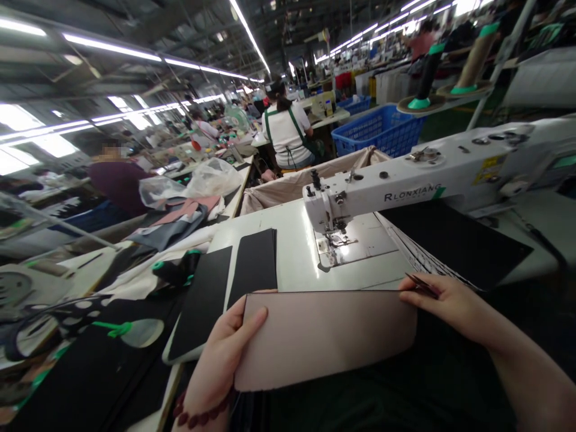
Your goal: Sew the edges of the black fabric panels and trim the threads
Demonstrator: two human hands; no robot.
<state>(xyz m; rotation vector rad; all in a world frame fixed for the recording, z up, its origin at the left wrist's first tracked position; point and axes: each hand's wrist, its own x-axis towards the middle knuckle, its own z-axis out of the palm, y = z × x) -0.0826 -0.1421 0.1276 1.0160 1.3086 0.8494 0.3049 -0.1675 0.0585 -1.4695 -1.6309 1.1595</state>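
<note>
A pale pinkish-beige panel [324, 339] with a dark top edge is stretched between my two hands in front of the sewing machine [382, 195]. My left hand [238, 336] grips its left end, thumb lying on the face. At the upper right corner my right hand [434, 297] pinches the panel and also holds small dark pointed snips [422, 284]. The machine's needle area, beyond the panel, has no panel under it. Two dark flat pieces [204, 303] [254, 264] lie on the table [288, 228] to the left.
Black sheets [454, 240] and layered pale strips lie under the machine arm. Thread spools [173, 270] and a green-tipped bottle [141, 333] are at left. Behind are a cloth-lined bin [279, 191], a blue basket [378, 132] and a seated person [288, 129].
</note>
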